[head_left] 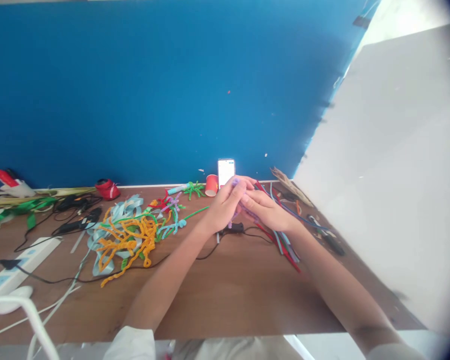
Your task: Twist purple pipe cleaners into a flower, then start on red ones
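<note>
Purple fuzzy piece (250,215) located at centre of frame, grasped between left hand (225,206) and right hand (263,207), neither nearer. Long axis largely covered by the hands; direction cannot be determined.

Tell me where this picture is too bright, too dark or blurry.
Head view: glare whitens the area above the pale grey panel; darkness rims the right edge; the glowing white phone screen shows nothing readable; left hand, right hand and the fuzzy purple strands between them look slightly soft.
</note>
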Motion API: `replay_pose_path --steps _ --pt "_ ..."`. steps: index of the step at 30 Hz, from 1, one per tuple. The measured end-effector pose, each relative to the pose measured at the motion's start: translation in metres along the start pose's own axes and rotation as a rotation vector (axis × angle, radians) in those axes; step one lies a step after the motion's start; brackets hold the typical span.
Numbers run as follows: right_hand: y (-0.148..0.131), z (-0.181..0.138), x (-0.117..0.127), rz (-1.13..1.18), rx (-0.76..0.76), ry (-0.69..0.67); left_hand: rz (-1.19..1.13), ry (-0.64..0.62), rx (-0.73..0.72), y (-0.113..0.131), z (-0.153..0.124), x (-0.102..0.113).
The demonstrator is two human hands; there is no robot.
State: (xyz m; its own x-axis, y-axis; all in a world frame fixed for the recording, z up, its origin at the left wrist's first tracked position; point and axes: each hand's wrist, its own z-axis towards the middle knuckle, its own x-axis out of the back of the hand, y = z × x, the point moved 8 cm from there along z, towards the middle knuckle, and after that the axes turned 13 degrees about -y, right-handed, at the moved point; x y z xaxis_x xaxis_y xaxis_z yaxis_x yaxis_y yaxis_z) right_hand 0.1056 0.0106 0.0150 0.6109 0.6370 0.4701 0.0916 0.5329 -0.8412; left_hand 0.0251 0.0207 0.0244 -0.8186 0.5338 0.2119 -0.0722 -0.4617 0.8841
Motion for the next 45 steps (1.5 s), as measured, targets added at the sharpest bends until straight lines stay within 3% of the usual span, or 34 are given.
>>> replay_pose_path --steps 4,7,15,24,27,33,41,45 --pt "0.006 -0.004 -0.002 0.186 -0.027 -0.081 -0.026 -0.021 -0.075 0.008 0.002 0.007" --pt "0.007 -0.004 0.001 0.166 -0.049 -0.072 0.045 -0.003 -0.089 0.011 0.003 0.012" --pt "0.0 0.003 0.013 -0.087 -0.011 0.229 0.186 0.209 -0.042 0.001 -0.002 0.027" --pt "0.006 -0.004 0.015 -0.452 -0.153 0.523 0.155 0.321 -0.068 -0.01 -0.004 0.029" --pt "0.002 -0.005 0.012 -0.51 -0.11 0.534 0.123 0.284 -0.047 -0.012 -0.002 0.023" --pt "-0.007 -0.012 0.013 -0.595 0.031 0.666 -0.054 -0.003 0.028 -0.02 0.006 -0.011" --pt "-0.01 -0.014 0.002 -0.619 0.152 0.761 -0.011 0.079 -0.095 -0.019 0.004 -0.014" --pt "-0.016 -0.017 -0.001 -0.627 0.175 0.807 0.034 0.046 -0.147 -0.008 0.006 -0.016"
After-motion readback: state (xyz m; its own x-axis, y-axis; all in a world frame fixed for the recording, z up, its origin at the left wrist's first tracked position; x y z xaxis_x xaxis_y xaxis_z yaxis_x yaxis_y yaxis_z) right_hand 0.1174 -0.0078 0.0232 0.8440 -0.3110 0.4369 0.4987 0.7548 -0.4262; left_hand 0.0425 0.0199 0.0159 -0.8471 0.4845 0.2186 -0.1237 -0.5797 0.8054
